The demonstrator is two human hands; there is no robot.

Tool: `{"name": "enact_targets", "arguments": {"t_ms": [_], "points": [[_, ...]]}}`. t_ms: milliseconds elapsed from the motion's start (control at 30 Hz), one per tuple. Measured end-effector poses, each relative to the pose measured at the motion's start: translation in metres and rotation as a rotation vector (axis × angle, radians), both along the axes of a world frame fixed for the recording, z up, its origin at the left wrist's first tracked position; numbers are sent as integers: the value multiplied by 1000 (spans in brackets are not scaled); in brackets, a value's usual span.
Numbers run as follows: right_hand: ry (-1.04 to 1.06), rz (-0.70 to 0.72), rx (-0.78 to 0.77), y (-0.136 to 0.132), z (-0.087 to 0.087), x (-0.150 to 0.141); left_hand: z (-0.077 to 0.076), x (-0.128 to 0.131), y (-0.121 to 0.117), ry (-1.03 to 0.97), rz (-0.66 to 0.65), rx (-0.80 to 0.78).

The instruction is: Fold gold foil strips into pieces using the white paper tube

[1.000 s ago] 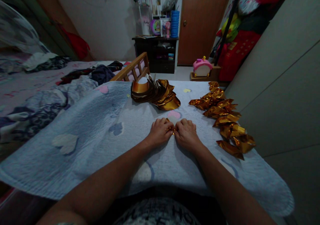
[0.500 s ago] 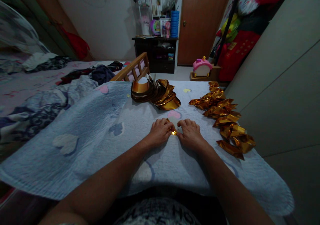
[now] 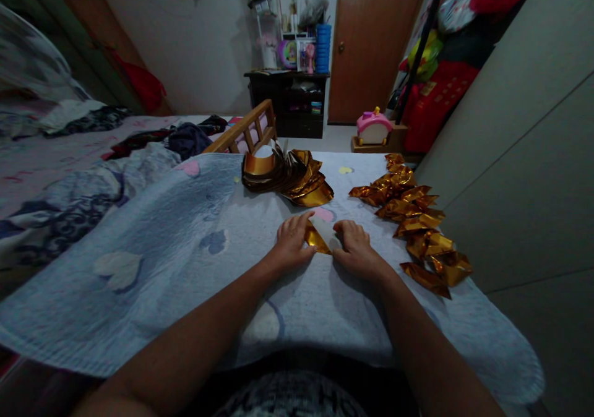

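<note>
A small sheet of gold foil paper point(image 3: 317, 239) lies between my hands on a pale blue quilted cover. A gold flap shows along its left and lower side; the rest shows a pale underside. My left hand point(image 3: 294, 242) has hold of its left edge, thumb low and fingers above. At the right corner, my right hand point(image 3: 356, 247) grips the paper with thumb and curled fingers. Beyond them sits a fanned stack of gold foil sheets point(image 3: 313, 193). Folded gold foil pieces point(image 3: 420, 222) form a long row on the right.
The quilted cover point(image 3: 176, 281) drapes over the work surface. A wooden rail point(image 3: 253, 126) stands behind its far edge, with a bed and crumpled clothes point(image 3: 190, 140) to the left. A pale cabinet point(image 3: 524, 176) flanks the right side. A pink toy case point(image 3: 374, 128) sits farther back.
My left fingers have lifted and spread from a pinch near the middle, moving slightly left. More of the gold flap and pale underside now shows. The right hand has barely moved.
</note>
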State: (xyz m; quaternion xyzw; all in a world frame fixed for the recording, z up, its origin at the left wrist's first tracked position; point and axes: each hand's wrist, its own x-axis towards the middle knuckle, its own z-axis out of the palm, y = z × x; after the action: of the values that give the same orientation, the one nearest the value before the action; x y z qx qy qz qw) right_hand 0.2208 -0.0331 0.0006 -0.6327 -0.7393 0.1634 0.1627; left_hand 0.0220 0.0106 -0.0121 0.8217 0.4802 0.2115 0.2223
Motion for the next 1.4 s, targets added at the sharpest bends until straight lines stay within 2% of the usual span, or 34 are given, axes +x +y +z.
{"name": "enact_targets", "arguments": {"t_ms": [133, 300, 433, 567, 700, 800, 867, 1000, 1100, 1167, 1300, 1400], "points": [[53, -26, 34, 1, -1, -4, 1, -4, 1, -151, -12, -19], [20, -11, 40, 2, -3, -10, 3, -2, -6, -296, -11, 3], [74, 28, 34, 4, -1, -9, 6, 0, -10, -413, -53, -90], [310, 50, -2, 7, 2, -4, 11, -1, -8, -515, -56, -214], [767, -3, -98, 10, 3, -2, 12, -2, -6, -778, -14, -420], [1072, 20, -140, 11, 3, -5, 12, -1, -5, -917, 0, -526], [1153, 17, -176, 10, 3, -7, 12, 0, -5, -929, -4, -552], [1155, -28, -238, 8, 5, -10, 9, 2, -7, -941, -45, -575], [1164, -84, -216, 10, 3, -10, 6, 0, -7, -1007, -78, -548], [1173, -144, -180, 13, 0, -9, 6, -3, -7, -978, -95, -475], [1187, -251, -115, 17, -9, -5, 7, -11, -9, -691, -193, -187], [1192, -264, -121, 18, -12, -4, 8, -14, -9, -467, -257, 5]]}}
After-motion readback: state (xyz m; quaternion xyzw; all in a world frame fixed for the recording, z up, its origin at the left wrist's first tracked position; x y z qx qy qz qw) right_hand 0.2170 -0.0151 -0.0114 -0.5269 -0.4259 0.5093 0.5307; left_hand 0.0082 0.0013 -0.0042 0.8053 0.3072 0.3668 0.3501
